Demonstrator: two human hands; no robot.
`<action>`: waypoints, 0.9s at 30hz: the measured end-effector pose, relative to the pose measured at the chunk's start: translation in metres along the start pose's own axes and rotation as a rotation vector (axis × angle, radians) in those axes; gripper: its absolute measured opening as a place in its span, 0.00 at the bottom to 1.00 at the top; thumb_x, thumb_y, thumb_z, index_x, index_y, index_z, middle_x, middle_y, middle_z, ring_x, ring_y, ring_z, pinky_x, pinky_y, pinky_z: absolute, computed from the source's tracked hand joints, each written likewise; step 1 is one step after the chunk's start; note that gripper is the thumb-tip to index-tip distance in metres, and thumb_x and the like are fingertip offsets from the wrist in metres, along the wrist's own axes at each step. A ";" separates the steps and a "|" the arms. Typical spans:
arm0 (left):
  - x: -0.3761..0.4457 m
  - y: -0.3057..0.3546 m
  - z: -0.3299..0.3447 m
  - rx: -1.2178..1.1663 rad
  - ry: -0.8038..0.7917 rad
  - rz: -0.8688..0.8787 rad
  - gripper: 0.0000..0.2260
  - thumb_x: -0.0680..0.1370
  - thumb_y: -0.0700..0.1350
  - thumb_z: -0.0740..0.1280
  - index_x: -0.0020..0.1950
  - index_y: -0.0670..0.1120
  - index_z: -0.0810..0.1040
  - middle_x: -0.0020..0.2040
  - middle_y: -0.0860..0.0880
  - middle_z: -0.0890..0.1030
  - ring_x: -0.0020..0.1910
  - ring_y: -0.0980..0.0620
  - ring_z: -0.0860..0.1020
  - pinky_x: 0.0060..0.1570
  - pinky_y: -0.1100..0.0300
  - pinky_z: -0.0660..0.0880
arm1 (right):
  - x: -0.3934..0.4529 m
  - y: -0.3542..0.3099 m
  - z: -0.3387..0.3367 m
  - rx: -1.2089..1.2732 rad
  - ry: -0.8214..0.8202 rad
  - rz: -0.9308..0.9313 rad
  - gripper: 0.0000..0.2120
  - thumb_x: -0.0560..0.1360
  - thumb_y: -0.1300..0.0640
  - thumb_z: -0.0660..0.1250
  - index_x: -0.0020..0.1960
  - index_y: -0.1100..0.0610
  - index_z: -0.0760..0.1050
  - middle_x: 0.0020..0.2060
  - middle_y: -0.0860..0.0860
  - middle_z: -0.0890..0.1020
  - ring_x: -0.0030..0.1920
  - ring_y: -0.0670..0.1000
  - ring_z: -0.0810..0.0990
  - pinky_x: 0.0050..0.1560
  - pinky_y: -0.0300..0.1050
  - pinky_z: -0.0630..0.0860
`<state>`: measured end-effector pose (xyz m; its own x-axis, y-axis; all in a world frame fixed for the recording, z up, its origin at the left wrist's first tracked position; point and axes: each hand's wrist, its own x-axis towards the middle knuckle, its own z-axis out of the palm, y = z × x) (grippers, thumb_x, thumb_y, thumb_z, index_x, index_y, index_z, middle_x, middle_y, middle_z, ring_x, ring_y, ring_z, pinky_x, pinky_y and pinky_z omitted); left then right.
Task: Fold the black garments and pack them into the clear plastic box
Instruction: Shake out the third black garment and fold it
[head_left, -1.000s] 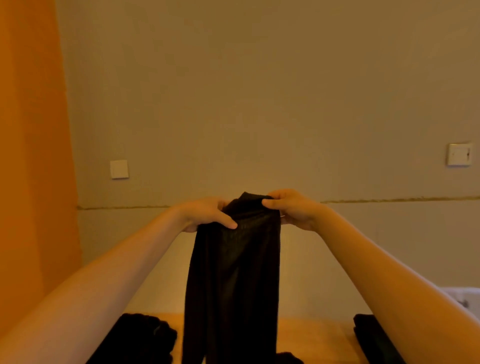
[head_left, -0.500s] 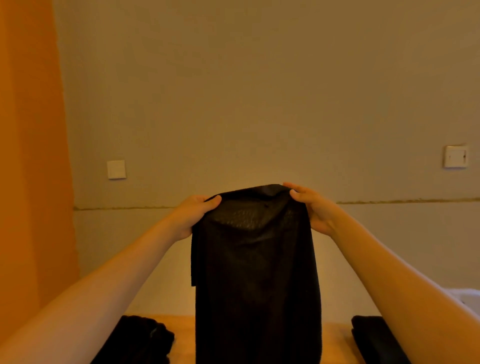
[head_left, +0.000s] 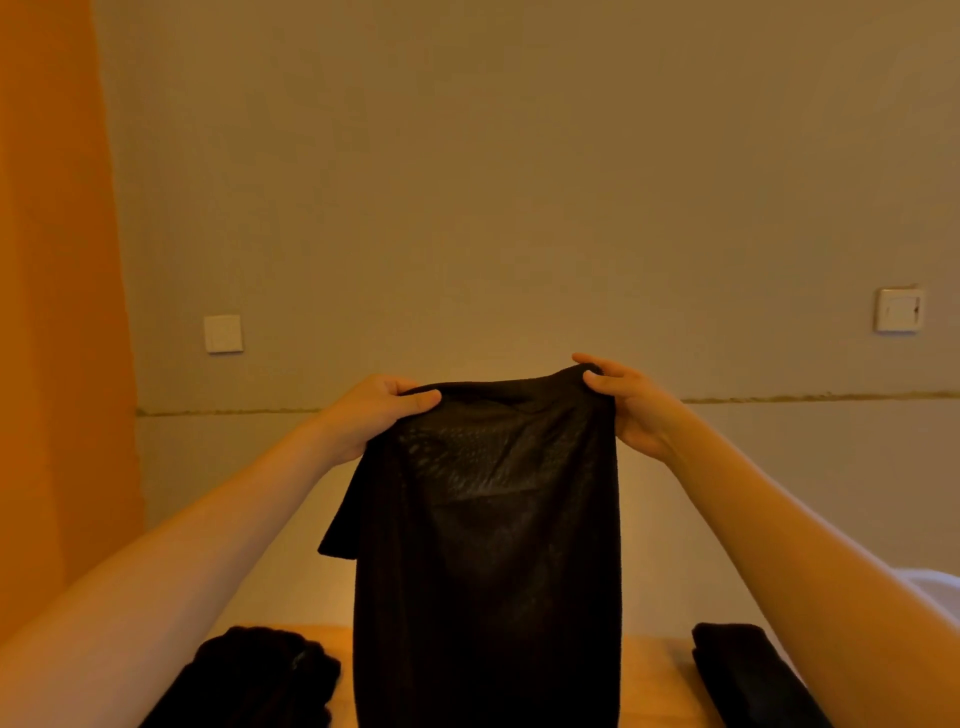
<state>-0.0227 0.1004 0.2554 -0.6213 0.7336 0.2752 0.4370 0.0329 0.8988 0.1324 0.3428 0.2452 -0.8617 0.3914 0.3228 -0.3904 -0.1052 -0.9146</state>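
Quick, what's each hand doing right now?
Left hand: pinching the top edge of the held-up black garment.
Right hand: pinching the same garment's other top corner.

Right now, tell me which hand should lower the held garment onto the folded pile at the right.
Right hand, probably. It pinches the garment's top right corner, and the folded pile lies below that arm. The left hand holds the other corner, above the crumpled heap opposite.

The garment (head_left: 488, 545) is black with a faint dotted weave, the wall (head_left: 519, 182) beige, the curtain (head_left: 47, 260) orange, the tabletop (head_left: 654, 675) light wood.
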 end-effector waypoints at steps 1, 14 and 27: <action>0.000 0.001 0.000 0.003 -0.013 0.005 0.06 0.70 0.48 0.71 0.42 0.47 0.84 0.39 0.49 0.84 0.40 0.54 0.82 0.42 0.62 0.77 | 0.001 0.001 0.001 0.002 0.021 0.000 0.14 0.77 0.65 0.60 0.61 0.55 0.74 0.59 0.55 0.76 0.55 0.52 0.79 0.45 0.40 0.81; -0.021 -0.044 -0.051 0.229 -0.125 -0.220 0.13 0.79 0.44 0.63 0.39 0.50 0.85 0.42 0.49 0.84 0.43 0.53 0.82 0.44 0.60 0.73 | 0.008 0.000 -0.037 -0.290 0.246 0.082 0.12 0.78 0.65 0.60 0.60 0.67 0.73 0.47 0.55 0.79 0.47 0.52 0.77 0.47 0.44 0.75; -0.018 -0.022 -0.043 0.289 -0.179 -0.066 0.26 0.59 0.52 0.78 0.55 0.47 0.79 0.51 0.48 0.82 0.48 0.47 0.82 0.43 0.57 0.79 | 0.020 -0.016 -0.064 -0.221 0.455 0.018 0.06 0.77 0.62 0.63 0.42 0.61 0.73 0.42 0.56 0.78 0.44 0.53 0.77 0.51 0.50 0.76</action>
<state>-0.0487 0.0572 0.2448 -0.5414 0.8303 0.1321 0.5818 0.2565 0.7718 0.1422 0.4103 0.2504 -0.6198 0.7554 0.2127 -0.2566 0.0611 -0.9646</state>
